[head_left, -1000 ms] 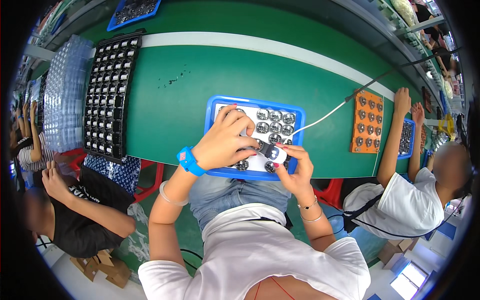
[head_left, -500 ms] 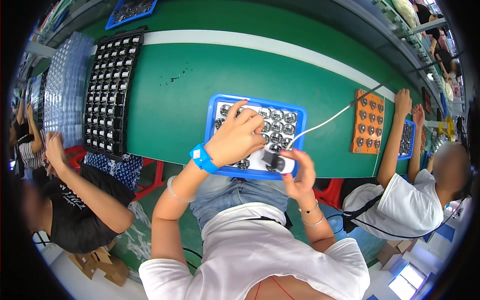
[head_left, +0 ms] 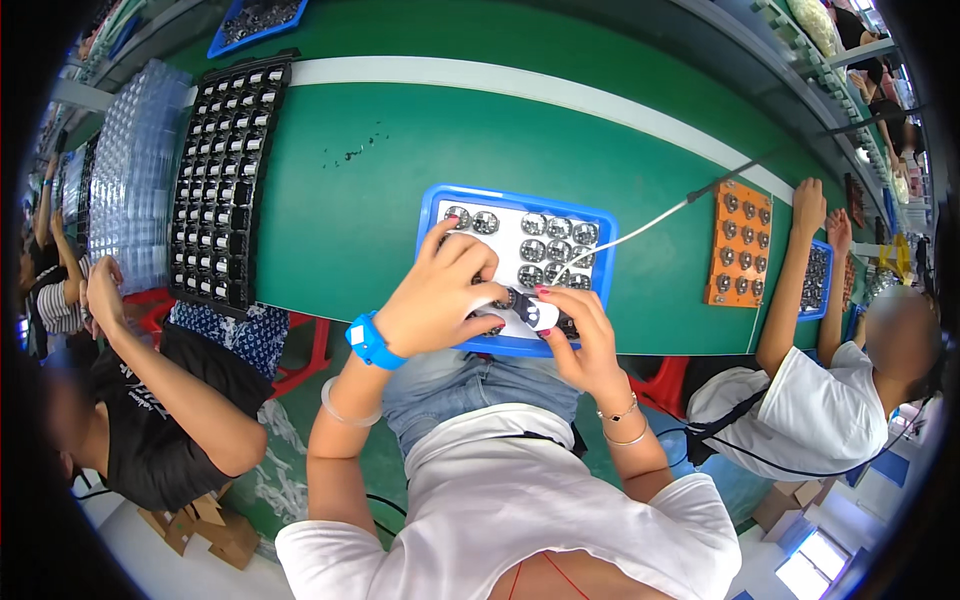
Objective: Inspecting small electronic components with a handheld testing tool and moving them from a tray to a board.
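Observation:
A shallow blue tray [head_left: 611, 215] with a white lining stands in front of me, holding rows of small round parts [head_left: 533, 250], dark and silvery. My right hand [head_left: 585, 335] pinches a small black-and-white cylindrical piece [head_left: 540, 314] between thumb and fingers, low over the tray's near side. A thin white cable [head_left: 640, 229] runs down to that hand. My left hand [head_left: 440, 295], wearing a blue wristband [head_left: 371, 341], is over the tray's left part. Its index finger reaches to a round part, while its thumb and other fingers close at the piece's black end; what they grip is hidden.
To the left lies a black tray [head_left: 222, 180] of white-and-black pieces, beside stacked clear plastic trays [head_left: 128, 180]. An orange plate [head_left: 740, 245] with round parts lies right. Small dark bits [head_left: 352, 155] dot the green table [head_left: 400, 130]. People sit on both sides.
Both hands have come together over the tray's near side. The black-and-white piece has moved left and turned, and my left hand has shifted slightly left and nearer.

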The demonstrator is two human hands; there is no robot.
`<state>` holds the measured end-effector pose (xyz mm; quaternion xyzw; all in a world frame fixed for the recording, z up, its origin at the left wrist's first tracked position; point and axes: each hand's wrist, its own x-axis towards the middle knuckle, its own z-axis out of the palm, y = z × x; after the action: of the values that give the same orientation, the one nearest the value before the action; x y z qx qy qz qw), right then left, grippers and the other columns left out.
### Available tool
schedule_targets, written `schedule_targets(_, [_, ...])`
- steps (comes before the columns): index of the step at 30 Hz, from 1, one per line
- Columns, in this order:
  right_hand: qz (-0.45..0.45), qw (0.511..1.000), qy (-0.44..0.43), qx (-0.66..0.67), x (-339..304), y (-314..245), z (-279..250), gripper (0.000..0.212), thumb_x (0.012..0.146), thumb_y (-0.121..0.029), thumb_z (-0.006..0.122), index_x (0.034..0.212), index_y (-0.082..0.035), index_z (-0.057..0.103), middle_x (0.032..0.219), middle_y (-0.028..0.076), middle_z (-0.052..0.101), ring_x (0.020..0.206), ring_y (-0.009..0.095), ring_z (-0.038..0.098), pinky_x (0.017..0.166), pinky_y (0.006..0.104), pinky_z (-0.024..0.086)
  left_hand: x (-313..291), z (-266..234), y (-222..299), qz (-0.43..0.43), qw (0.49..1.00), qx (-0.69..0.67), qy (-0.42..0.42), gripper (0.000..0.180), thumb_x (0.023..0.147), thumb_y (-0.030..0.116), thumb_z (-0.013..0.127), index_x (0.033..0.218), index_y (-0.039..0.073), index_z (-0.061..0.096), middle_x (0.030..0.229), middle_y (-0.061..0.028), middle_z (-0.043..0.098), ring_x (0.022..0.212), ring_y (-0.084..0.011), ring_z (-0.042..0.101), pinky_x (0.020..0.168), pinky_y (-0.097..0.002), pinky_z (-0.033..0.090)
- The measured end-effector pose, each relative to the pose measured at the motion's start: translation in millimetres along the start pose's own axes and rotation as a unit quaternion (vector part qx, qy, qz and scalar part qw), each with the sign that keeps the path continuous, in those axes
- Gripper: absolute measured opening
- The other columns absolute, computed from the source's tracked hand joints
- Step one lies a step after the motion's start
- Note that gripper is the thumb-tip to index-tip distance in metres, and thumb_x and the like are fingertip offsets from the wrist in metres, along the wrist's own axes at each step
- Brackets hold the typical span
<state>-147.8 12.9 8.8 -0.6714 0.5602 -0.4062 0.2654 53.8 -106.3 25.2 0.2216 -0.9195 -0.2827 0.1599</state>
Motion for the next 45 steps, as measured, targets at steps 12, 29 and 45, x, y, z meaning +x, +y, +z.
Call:
schedule_targets(12, [-0.021, 0.986, 0.108, 0.122, -31, 11, -10, 0.035, 0.092, -0.018, 0.056, 0.12, 0.002, 0.048, 0.109, 0.02, 0.063, 0.097, 0.026, 0.061, 0.088, 0.0383, 0.045, 17, 27, 10, 0.063, 0.993, 0.097, 0.027, 0.007, 0.069, 0.021, 0.073, 0.074, 0.018, 0.069, 0.088, 0.0002, 0.047, 0.1, -0.0199, 0.05, 0.11, -0.0575, 0.024])
schedule_targets(29, [-0.041, 0.998, -0.032, 0.037, -9, 2, -2, 0.032, 0.078, -0.007, 0.063, 0.109, -0.001, 0.061, 0.111, 0.013, 0.068, 0.092, 0.025, 0.064, 0.082, 0.0354, 0.042, -23, 11, 18, -0.02, 0.998, 0.04, 0.054, 0.018, 0.065, 0.023, 0.079, 0.079, 0.018, 0.068, 0.088, -0.0001, 0.047, 0.098, -0.0223, 0.05, 0.108, -0.0555, 0.027])
schedule_targets(45, [-0.006, 0.999, 0.044, 0.016, 63, 17, 0, 0.041, 0.075, 0.001, 0.069, 0.115, -0.003, 0.063, 0.111, 0.009, 0.067, 0.09, 0.022, 0.059, 0.084, 0.0311, 0.046, -18, 11, 20, -0.022, 0.998, -0.004, 0.056, 0.017, 0.071, 0.023, 0.075, 0.087, 0.019, 0.07, 0.09, -0.0016, 0.047, 0.099, -0.0224, 0.049, 0.11, -0.0553, 0.026])
